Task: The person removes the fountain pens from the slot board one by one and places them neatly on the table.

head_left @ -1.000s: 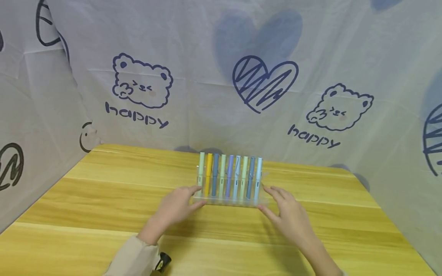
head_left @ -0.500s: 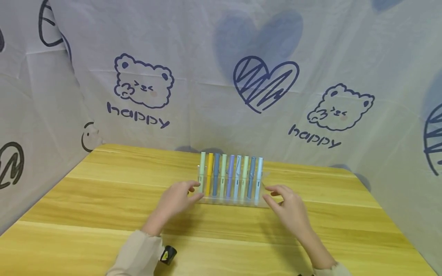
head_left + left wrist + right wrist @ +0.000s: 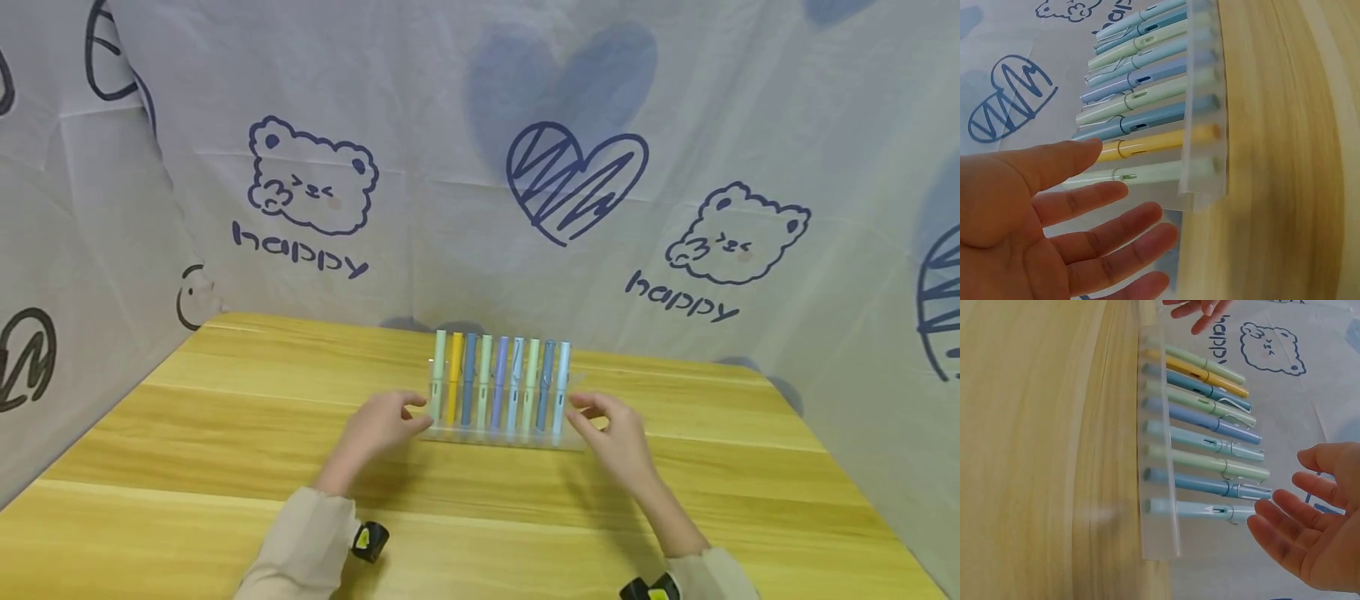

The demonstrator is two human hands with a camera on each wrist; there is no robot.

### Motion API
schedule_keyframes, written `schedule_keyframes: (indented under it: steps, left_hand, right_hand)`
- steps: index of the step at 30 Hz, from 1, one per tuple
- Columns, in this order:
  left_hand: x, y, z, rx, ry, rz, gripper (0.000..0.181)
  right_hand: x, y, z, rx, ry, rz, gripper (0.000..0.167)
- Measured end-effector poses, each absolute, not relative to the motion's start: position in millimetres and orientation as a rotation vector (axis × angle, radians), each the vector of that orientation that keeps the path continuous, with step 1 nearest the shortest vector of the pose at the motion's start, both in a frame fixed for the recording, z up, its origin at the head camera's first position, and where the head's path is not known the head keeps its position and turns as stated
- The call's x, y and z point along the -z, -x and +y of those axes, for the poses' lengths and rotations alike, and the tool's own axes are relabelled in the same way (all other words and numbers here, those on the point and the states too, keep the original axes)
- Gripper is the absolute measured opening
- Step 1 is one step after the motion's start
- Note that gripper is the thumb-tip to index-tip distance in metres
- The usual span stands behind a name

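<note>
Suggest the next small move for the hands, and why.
I'd probably ease the left hand and right hand back from the clear rack: nine pens stand in it in one row, and neither hand grips anything.

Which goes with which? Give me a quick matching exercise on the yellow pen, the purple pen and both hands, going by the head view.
1. Yellow pen
2. Left hand
3. Purple pen
4. Right hand

A. nearest the pale blue end pen
B. fifth from the left
C. second from the left
D. nearest the pale green end pen

Pairs: 1-C, 2-D, 3-B, 4-A
</note>
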State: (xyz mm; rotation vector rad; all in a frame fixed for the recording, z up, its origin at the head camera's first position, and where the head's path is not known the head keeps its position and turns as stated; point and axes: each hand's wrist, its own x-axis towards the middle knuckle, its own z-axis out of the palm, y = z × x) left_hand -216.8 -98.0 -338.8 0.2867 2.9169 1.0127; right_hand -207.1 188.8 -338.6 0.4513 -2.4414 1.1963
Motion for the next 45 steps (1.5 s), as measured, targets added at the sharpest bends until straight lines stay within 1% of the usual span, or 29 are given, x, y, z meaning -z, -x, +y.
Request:
schedule_keyframes:
  steps: [4,9,19,25,31,37,45]
  left_hand:
    - [344,222,-101,-1.153,-0.264,2.837,0.034]
    - [353,228,-103,-1.368,-0.176,2.665,0.034]
    - [358,229,-106,-1.447,-0.088,2.479,0.034]
    - [365,231,-106,-1.524,-0.105,2.364,0.032]
    - [373,234,-105,-1.648,-0.049,2.241,0.029]
    - [381,237,-105,-1.735,-0.015,2.164,0.028]
    - [383,238,-104,-1.765,0.032,2.154,0.027]
  right_hand:
    - [340,213,190,-1.302,-0.426,-2.427,0.018]
    - [342,221,191,-1.445,-0.378,-2.421,0.020]
    - [347,234,196,-1.645,-0.240,-2.448,0.026]
    - [350,239,197,-1.658,-0.257,-2.441,0.028]
    - [352,242,199,-1.639,-0.298,-2.430,0.028]
    - [354,245,200,-1.658,-0.277,-2.450,0.028]
    - [354,248,199,-1.693,-0.272,-2.448,0.032]
